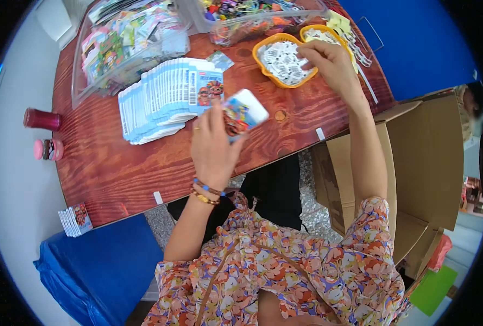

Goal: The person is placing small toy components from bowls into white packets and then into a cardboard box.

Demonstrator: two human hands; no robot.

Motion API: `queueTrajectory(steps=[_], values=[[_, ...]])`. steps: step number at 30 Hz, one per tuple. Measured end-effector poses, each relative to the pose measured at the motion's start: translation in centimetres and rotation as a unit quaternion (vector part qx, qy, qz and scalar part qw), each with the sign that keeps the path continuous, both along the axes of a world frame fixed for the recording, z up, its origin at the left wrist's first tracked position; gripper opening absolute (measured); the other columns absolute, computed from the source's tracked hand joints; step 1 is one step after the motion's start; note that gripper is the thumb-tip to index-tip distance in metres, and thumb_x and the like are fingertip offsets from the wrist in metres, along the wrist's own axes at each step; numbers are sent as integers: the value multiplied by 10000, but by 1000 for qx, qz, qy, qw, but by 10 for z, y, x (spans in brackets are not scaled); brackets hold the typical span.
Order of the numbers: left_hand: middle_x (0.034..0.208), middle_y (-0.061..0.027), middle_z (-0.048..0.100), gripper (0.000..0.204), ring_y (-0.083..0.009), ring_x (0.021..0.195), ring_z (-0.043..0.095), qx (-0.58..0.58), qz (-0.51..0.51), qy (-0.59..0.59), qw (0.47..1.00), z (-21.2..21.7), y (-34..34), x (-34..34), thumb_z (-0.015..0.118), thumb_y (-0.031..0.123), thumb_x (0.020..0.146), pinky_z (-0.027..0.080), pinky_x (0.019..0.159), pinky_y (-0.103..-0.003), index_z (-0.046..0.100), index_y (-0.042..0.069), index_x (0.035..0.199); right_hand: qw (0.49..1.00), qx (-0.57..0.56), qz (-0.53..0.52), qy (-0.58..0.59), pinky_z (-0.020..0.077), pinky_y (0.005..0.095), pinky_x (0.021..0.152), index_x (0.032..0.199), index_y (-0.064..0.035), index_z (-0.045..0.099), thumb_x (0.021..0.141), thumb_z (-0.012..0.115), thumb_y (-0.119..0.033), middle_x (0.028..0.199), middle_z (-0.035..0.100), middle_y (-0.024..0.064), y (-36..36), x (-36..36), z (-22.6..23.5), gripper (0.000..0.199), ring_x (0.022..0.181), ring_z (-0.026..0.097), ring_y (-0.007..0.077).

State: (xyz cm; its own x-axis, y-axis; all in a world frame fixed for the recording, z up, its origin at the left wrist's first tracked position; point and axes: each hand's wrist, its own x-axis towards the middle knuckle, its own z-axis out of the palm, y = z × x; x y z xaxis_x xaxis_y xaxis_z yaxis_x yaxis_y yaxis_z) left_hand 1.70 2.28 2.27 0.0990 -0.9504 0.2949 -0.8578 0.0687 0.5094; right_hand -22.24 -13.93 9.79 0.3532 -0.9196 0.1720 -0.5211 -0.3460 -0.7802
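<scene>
Meanwhile right hand [328, 62] picks from label-filled orange tray [264, 64].

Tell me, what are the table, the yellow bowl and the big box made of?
The table looks like wood with a reddish-brown stain: grain lines and a knot show. The yellow bowl, where the right hand reaches, looks like smooth moulded plastic with a slight shine, though I can't be sure. The big box looks like plain brown cardboard, matte, with folded flaps.
</scene>
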Motion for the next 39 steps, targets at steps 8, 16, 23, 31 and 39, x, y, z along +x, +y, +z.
queueTrajectory(steps=[8,16,23,31,39], values=[[1244,-202,525,950,-382,1140,527,-5,-8,74,997,-7,-11,-1,884,219,694,477,941,-450,370,2,1463,984,14,-11,175,517,312,701,1052,-37,703,912,667,-212,916,708,61,-29,-3,-42,227,800,670,183],[1270,-196,518,939,-376,1166,525,-9,-31,126,992,-8,-7,8,880,206,705,469,968,-450,369,-5,1465,925,-75,59,368,518,402,704,928,-45,642,834,718,-221,867,690,104,-48,15,-56,214,798,676,278],[1270,-216,526,942,-378,1176,533,6,-76,183,980,-11,2,0,877,232,712,463,989,-455,362,-17,1461,986,158,30,34,406,233,515,975,-23,621,870,706,-93,762,602,11,-65,-6,-62,153,568,556,73],[1271,-218,520,962,-378,1173,533,-2,-96,152,984,-9,-4,-7,877,266,715,477,970,-448,351,-11,1471,988,156,-7,23,418,198,514,959,-43,645,921,669,-133,739,620,-21,-71,-13,-53,101,577,641,54],[1256,-213,522,955,-372,1163,536,4,-103,147,984,-12,-6,-12,875,266,718,481,961,-445,352,-9,1468,994,97,30,-29,439,197,579,996,-27,666,919,666,-96,747,620,-28,-84,-25,-62,104,575,568,48]])
